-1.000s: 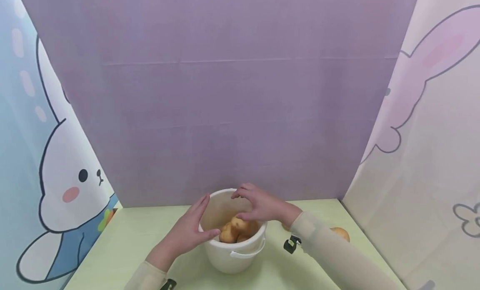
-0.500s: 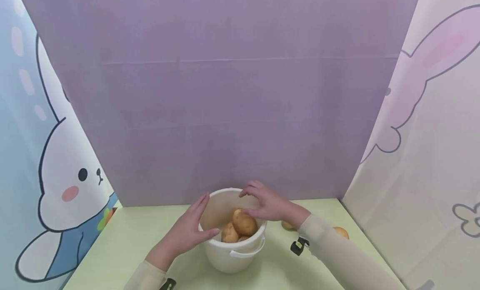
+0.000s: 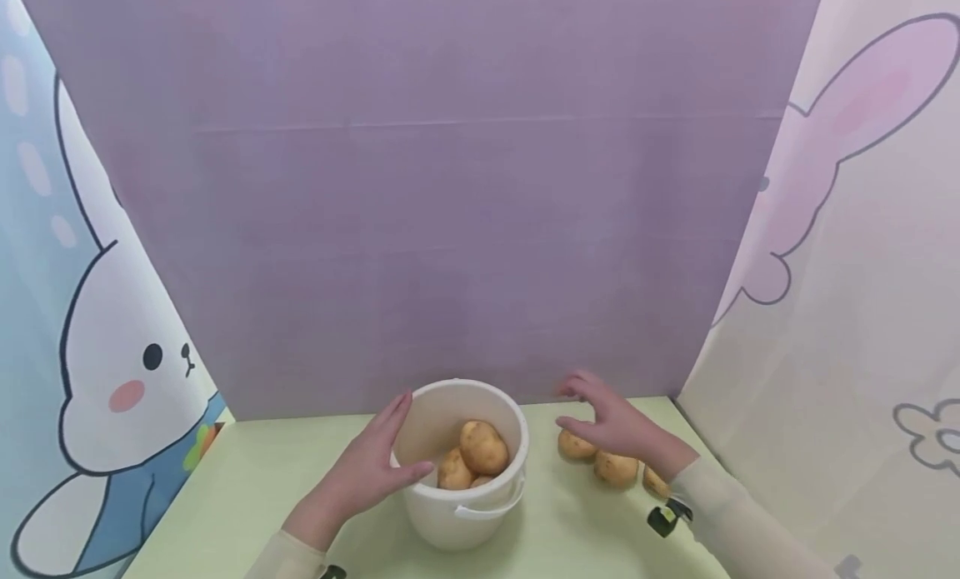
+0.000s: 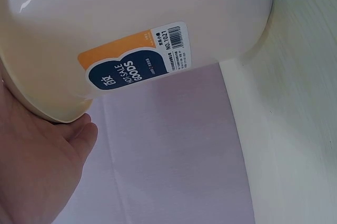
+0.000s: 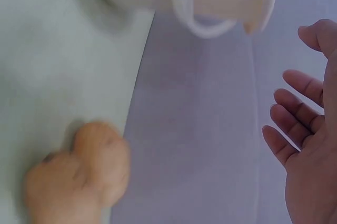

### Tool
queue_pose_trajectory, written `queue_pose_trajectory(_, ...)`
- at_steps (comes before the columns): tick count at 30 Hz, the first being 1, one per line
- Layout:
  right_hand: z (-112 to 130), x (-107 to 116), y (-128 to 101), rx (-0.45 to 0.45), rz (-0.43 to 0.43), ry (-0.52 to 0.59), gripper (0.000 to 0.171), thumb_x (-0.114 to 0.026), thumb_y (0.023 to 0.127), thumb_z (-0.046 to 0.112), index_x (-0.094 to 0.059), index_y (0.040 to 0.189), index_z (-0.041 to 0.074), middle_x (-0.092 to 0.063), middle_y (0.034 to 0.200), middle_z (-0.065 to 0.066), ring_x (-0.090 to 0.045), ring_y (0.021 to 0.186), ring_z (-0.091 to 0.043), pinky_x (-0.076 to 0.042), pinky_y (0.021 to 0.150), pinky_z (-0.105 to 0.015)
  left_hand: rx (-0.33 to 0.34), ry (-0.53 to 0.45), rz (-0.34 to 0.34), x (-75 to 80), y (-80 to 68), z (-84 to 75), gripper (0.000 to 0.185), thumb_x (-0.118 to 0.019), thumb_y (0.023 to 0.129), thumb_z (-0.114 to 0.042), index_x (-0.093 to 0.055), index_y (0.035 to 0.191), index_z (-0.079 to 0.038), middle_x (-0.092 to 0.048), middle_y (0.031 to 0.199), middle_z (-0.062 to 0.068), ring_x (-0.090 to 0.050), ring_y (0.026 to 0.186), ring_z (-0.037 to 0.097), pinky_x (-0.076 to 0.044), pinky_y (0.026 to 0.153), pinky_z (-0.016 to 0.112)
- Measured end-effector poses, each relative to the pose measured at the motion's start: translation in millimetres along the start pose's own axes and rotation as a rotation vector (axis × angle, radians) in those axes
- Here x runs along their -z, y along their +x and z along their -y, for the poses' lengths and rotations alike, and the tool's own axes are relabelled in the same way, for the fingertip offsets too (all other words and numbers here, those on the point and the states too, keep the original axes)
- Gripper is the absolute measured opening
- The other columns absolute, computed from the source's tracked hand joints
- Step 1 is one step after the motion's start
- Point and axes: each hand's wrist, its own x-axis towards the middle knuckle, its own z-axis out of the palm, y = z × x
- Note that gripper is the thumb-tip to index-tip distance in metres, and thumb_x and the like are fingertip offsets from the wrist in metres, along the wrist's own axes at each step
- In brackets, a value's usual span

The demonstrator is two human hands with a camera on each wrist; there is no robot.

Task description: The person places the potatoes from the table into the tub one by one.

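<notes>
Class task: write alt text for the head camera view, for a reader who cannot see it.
A person's left hand grips the rim of a white bucket holding potatoes, on a pale green table. The right hand, open and empty, hovers over three loose potatoes lying to the right of the bucket. Behind stands a purple backdrop, with cartoon rabbit panels at both sides.

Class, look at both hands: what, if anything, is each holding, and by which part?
The left hand holds the white bucket by its rim and side wall. The right hand holds nothing, hovering open above the potatoes.
</notes>
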Motion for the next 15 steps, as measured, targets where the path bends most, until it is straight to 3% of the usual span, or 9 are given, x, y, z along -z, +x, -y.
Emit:
queue_pose_trajectory(5,-24.0,11.3,-34.5,-0.035,-0.08,-0.061,0.034,-0.084,0.1,0.016,-0.07,0.131,0.017,-0.066,0.128,0.007,-0.062,0.116,-0.017,-0.058,0.094,-0.043,-0.013,0.013,-0.017,1.0,-0.7,1.3,0.115,-0.08,0.094,-0.065,-0.026,0.175,-0.003,-0.026,0.181,0.018,-0.035,0.16,0.048,-0.036,0.124,0.071)
queue_pose_trajectory(10,-39.8,16.5,-66.6,-0.065,-0.123,-0.104,0.034,-0.086,0.096,0.012,-0.07,0.126,0.015,-0.068,0.123,-0.002,-0.06,0.111,-0.014,-0.059,0.089,-0.044,-0.028,0.002,-0.027,2.3,-0.9,1.7,0.115,-0.081,0.094,-0.064,-0.028,0.174,-0.001,-0.027,0.18,0.019,-0.036,0.16,0.048,-0.037,0.123,0.072)
queue_pose_trajectory(15,-51.1,18.4,-93.5,-0.118,-0.15,-0.164,0.037,-0.09,0.092,0.015,-0.071,0.124,0.014,-0.067,0.121,0.004,-0.064,0.111,-0.018,-0.06,0.09,-0.046,-0.038,-0.004,-0.022,1.7,-0.1,1.7,0.116,-0.08,0.094,-0.067,-0.028,0.174,-0.001,-0.027,0.18,0.02,-0.036,0.16,0.048,-0.037,0.123,0.072)
